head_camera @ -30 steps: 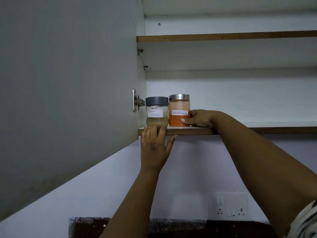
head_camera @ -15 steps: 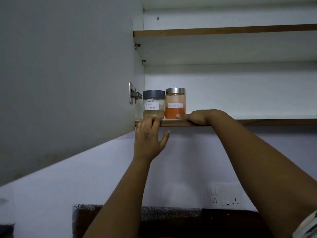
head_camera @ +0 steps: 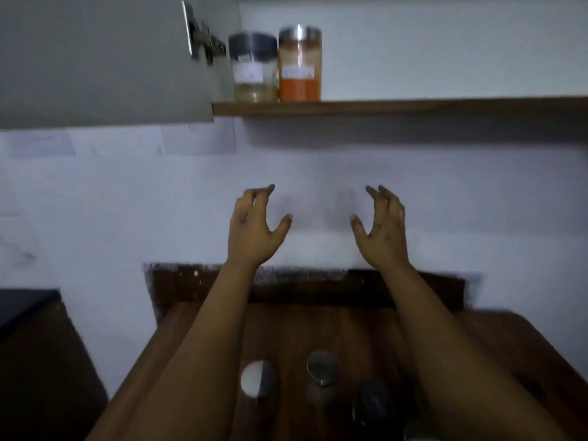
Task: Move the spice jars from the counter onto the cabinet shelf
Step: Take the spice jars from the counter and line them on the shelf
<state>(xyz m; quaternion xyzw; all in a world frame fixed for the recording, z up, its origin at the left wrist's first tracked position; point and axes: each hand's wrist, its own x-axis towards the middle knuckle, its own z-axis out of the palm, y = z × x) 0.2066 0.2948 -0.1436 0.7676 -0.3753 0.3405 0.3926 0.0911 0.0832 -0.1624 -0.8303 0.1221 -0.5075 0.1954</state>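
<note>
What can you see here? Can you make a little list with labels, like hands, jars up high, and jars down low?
left hand: in the air, fingers loosely curled, holding nothing
right hand: in the air, fingers loosely curled, holding nothing
shelf: two jars at its left end, side by side
grey-lid jar: pale spice, white label
silver-lid jar: orange spice, white label
counter: brown wood
jars on counter: white-lid jar, metal-lid jar, dark-lid jar; blurry
cabinet door: open

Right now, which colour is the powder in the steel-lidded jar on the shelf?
Orange-red, in the head view: steel-lidded jar.
</note>
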